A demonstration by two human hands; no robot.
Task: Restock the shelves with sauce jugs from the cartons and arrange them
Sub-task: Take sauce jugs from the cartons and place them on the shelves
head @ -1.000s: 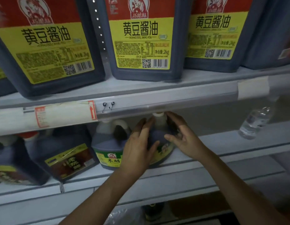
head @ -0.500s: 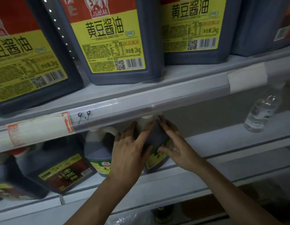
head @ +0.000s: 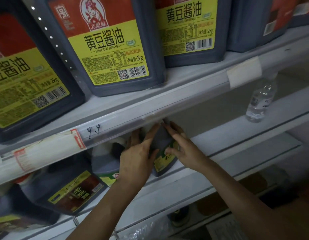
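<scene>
At centre frame, a person's left hand [head: 136, 154] and right hand [head: 182, 148] press straightened fingers against either side of a dark plastic sauce jug with a green-yellow label [head: 163, 153], standing on the white metal lower shelf [head: 219, 135] beneath the price rail [head: 133, 116].

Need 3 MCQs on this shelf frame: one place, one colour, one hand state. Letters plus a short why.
1. Where does the clear water bottle stand?
A. top shelf
B. right end of the lower shelf
C. floor

2. What colour is the lower half of the labels on the big jugs on the top shelf?
A. yellow
B. blue
C. white

3. What are the hands doing?
A. hanging idle
B. left hand and right hand on the small jug
C. holding the bottle

Answers: 1 B, it stands alone at the right. 2 A, yellow below red. 3 B, fingers lie on both its sides.
</scene>
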